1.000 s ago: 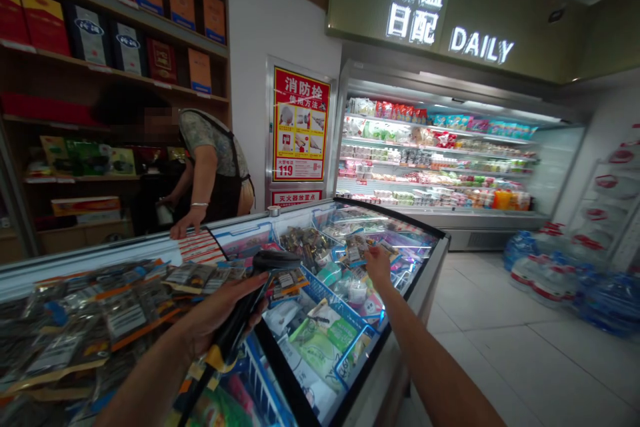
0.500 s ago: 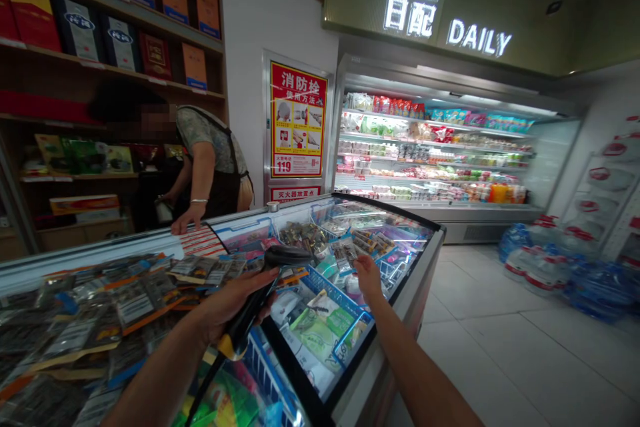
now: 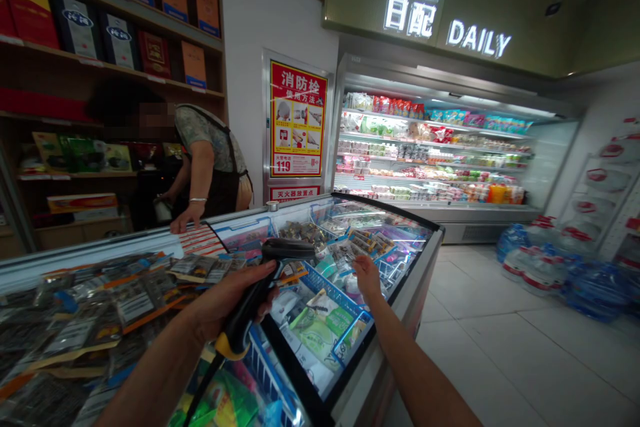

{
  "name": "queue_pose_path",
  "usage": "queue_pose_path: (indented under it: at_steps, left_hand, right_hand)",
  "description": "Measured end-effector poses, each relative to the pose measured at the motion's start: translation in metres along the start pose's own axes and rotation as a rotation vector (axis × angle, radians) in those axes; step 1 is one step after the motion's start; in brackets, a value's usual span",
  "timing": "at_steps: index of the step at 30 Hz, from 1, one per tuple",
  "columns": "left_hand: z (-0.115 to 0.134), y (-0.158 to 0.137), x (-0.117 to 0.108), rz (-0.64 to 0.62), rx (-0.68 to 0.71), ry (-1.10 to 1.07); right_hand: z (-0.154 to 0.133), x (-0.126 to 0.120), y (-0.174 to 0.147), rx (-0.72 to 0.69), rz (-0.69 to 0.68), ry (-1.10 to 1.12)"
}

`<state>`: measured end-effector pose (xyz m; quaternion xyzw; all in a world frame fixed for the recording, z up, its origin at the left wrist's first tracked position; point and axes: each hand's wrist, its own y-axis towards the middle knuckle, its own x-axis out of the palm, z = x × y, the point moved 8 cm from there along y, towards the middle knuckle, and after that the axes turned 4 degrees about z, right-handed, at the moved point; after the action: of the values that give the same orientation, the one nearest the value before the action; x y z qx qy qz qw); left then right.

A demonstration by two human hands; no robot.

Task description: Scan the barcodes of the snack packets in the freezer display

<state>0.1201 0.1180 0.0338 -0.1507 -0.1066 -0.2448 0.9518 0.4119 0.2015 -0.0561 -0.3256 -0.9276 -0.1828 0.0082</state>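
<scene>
My left hand [image 3: 235,300] is wrapped round the handle of a black barcode scanner [image 3: 287,251] with a yellow butt, its cable running down. The scanner's head points right, towards the packet. At the right, my right hand [image 3: 367,275] pinches the edge of a small clear snack packet [image 3: 344,253], held above the freezer's glass top. The packet's print is too blurred to read. Many similar packets [image 3: 135,300] lie in a heap on the glass left of the scanner.
A chest freezer [image 3: 400,287] holds blue baskets [image 3: 340,287] of bagged goods under its glass. Behind it a person in an apron [image 3: 220,167] leans over, one hand on the freezer edge. Bottled water packs [image 3: 533,263] stand on the tiled floor [image 3: 465,347], near a lit refrigerated shelf [image 3: 430,153].
The scanner has risen slightly in my left hand, its head a little higher. The packet in my right hand has tipped, so its label shows less clearly. The other person has hardly moved.
</scene>
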Motion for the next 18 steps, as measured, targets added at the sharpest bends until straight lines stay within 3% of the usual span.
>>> queue_pose_path:
  at_steps: [12,18]
  left_hand:
    - [0.003,0.002,-0.001,-0.002,0.039,0.05]
    - [0.013,0.003,-0.037,0.242,0.085,0.177]
  right_hand:
    - [0.0,-0.002,0.002,-0.02,0.008,-0.044]
    - [-0.002,0.002,-0.005,0.046,0.025,-0.045]
